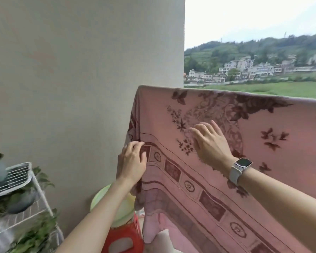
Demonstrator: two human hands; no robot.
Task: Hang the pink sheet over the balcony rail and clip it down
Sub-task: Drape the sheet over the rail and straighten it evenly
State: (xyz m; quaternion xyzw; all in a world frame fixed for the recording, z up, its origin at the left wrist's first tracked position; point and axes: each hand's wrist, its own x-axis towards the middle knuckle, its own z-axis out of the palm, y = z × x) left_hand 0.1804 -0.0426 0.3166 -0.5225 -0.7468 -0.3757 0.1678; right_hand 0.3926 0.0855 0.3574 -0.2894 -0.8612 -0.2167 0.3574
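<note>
The pink sheet (pixel 226 152) with dark red flowers and a patterned border hangs draped over the balcony rail, which it hides along its top fold. My left hand (pixel 133 161) is at the sheet's left edge, fingers curled onto the border. My right hand (pixel 210 143), with a white watch on its wrist, lies flat on the hanging cloth with straight fingers. No clip is in view.
A beige wall (pixel 80 88) stands close on the left. Below my left arm a light green basin (pixel 120 207) sits on a red plastic stool (pixel 122 238). A white wire rack (pixel 16 179) with potted plants is at the lower left. Fields and houses lie beyond.
</note>
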